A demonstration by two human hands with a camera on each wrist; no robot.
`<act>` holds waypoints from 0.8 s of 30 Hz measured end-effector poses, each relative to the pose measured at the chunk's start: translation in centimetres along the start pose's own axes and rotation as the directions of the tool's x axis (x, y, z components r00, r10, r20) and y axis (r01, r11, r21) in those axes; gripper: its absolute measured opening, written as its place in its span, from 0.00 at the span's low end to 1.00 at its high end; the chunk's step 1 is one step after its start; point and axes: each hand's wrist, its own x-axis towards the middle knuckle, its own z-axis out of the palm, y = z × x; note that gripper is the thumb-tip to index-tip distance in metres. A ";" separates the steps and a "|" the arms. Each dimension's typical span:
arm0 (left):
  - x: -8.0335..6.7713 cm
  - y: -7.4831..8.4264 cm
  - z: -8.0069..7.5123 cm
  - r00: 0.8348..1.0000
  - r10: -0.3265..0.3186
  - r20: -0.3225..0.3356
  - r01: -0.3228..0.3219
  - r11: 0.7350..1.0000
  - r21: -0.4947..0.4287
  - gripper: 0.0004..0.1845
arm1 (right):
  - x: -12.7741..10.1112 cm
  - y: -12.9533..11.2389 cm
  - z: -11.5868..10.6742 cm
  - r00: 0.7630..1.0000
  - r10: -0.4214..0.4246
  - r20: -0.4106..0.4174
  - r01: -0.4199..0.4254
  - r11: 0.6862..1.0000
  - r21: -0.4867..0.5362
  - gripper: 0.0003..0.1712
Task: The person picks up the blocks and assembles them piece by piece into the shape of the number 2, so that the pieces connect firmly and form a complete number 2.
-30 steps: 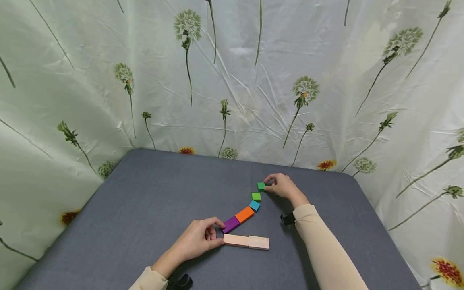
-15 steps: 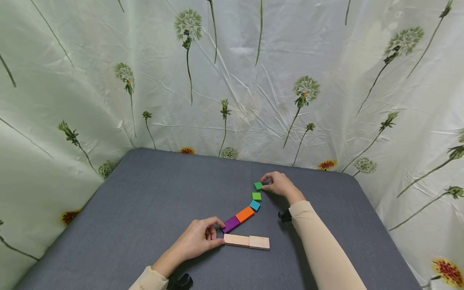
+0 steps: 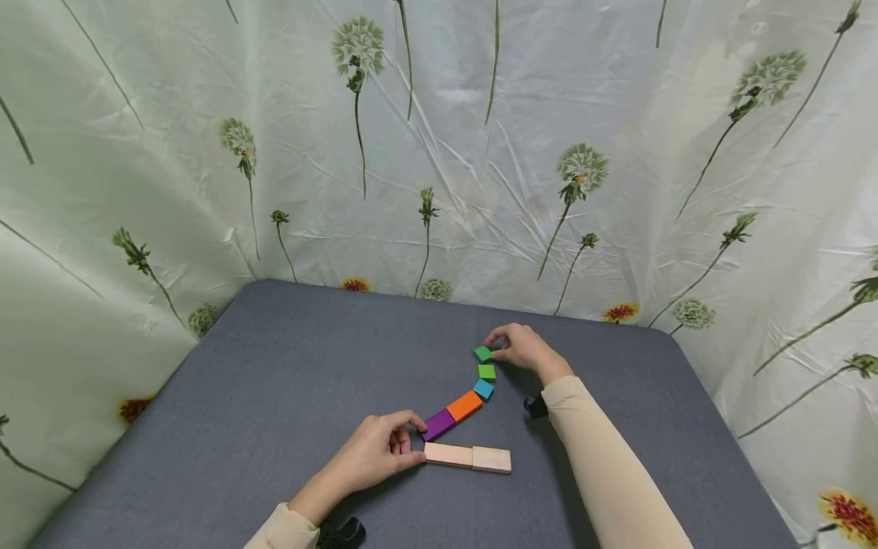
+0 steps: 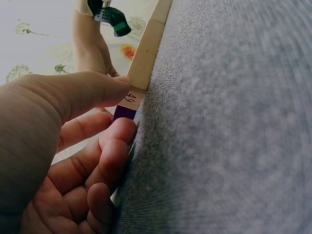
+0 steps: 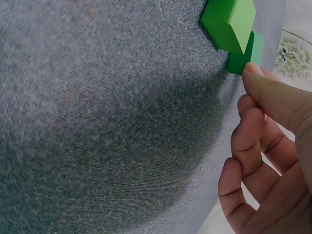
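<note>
Green cube (image 3: 482,354) under right fingertips (image 3: 495,352)

Seven blocks lie on the table (image 3: 288,358): two green blocks (image 3: 483,354) at 12 o'clock, one blue block (image 3: 483,390), one orange block (image 3: 464,406), one purple block (image 3: 438,424). Two plain wooden blocks (image 3: 468,457) sit at 6 o'clock. Two hands are present.

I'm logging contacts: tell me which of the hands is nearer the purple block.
Left. The left hand touches the purple block at its near end, fingertips against it. The right hand is far up the row, at the dark green block.
</note>
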 end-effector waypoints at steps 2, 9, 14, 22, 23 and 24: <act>0.0 0.0 0.0 1.000 0.001 0.001 -0.001 1.000 0.000 0.16 | 0.1 -0.1 0.0 1.000 -0.004 0.012 0.004 1.000 0.000 0.14; 0.0 0.1 0.0 1.000 -0.003 -0.001 0.003 1.000 0.002 0.16 | 0.4 -0.1 0.1 0.999 -0.023 0.043 0.023 1.000 0.002 0.14; 0.0 0.1 0.0 1.000 -0.002 -0.004 0.002 1.000 0.000 0.16 | 0.4 -0.1 0.2 0.998 -0.045 0.047 0.045 0.999 0.016 0.13; 0.0 0.1 0.0 1.000 -0.007 -0.002 0.007 1.000 0.003 0.16 | 0.4 -0.2 0.2 0.997 -0.062 0.053 0.061 0.998 0.023 0.14; 0.0 0.1 -0.1 1.000 -0.007 -0.003 0.007 1.000 0.003 0.16 | 0.4 -0.2 0.2 0.997 -0.062 0.053 0.060 0.998 0.023 0.14; 0.0 0.1 -0.1 1.000 -0.007 -0.003 0.007 1.000 0.003 0.16 | 0.4 -0.3 0.2 0.997 -0.057 0.054 0.055 0.998 0.025 0.14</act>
